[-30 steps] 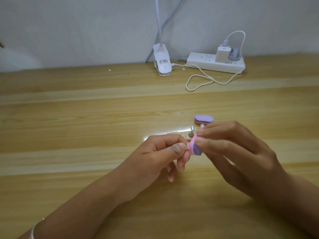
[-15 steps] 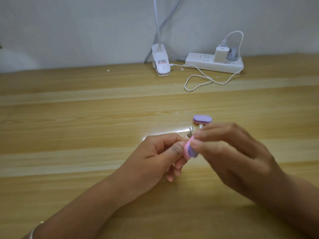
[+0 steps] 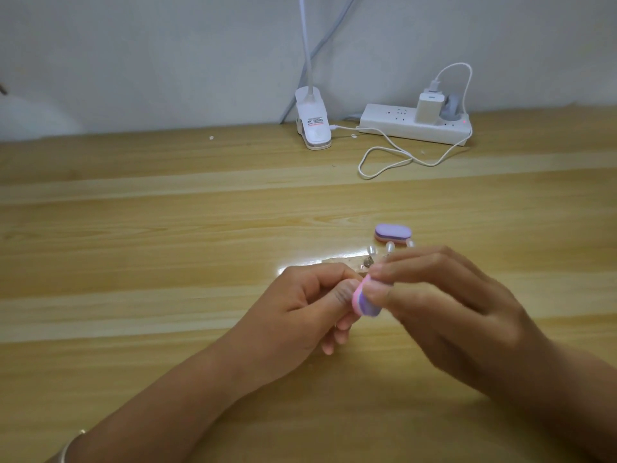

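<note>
My right hand (image 3: 444, 315) pinches a small pink and purple oval block (image 3: 364, 304) between thumb and forefinger, just above the wooden table (image 3: 133, 262). My left hand (image 3: 300, 312) is curled, its thumb and fingertips close against the block's left side; what it pinches, if anything, is too small to make out. A second purple and pink oval block (image 3: 393, 233) lies flat on the table behind my hands. A few small pearl-like beads (image 3: 372, 251) and a tiny metal piece (image 3: 468, 262) sit between that block and my fingers.
At the back by the wall stand a white clip lamp base (image 3: 313, 123) and a white power strip (image 3: 414, 127) with a charger (image 3: 429, 106) plugged in. A white cable (image 3: 384, 158) loops on the table in front of them.
My right hand has slid the block slightly left and down against my left fingertips. The left hand has stayed almost still.
</note>
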A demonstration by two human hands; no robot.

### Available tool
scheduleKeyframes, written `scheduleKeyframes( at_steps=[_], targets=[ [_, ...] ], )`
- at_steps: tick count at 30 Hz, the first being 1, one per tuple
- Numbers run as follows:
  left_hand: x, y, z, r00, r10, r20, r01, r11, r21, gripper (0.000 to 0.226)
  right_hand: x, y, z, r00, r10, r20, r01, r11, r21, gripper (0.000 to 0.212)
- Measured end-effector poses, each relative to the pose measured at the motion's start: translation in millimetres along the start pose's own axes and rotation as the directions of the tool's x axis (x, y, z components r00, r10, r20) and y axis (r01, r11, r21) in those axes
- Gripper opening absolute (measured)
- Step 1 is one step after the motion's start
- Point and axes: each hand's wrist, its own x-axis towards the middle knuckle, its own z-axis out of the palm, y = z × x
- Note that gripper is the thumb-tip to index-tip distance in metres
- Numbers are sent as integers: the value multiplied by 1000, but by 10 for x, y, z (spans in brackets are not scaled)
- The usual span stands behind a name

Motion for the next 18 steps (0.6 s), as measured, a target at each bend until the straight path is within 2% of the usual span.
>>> scheduleKeyframes(
  at_steps=[3, 8, 11, 15, 18],
  targets=[
    [0, 30, 3, 1000, 8, 8, -8, 1000, -22, 26, 13, 74, -28, 997, 64, -44, -65, 998, -16, 32],
    [-2, 10, 3, 1000, 8, 9, -7, 1000, -24, 26, -28, 3, 6, 1000, -1, -15, 1, 999, 37, 41],
    [4, 12, -5, 1000, 14, 15, -13, 1000, -25, 26, -1, 54, -22, 997, 60, -46, -58, 997, 40, 29],
    [5, -17, 7, 1000, 25, 14, -25, 1000, -17, 26, -18, -87, 41, 1000, -21, -10, 22, 995, 99, 42],
    [14, -22, -5, 1000, 18, -5, -18, 999, 27, 26, -12, 9, -1, 1000, 20, -10, -20, 998, 66, 39]
  ],
)
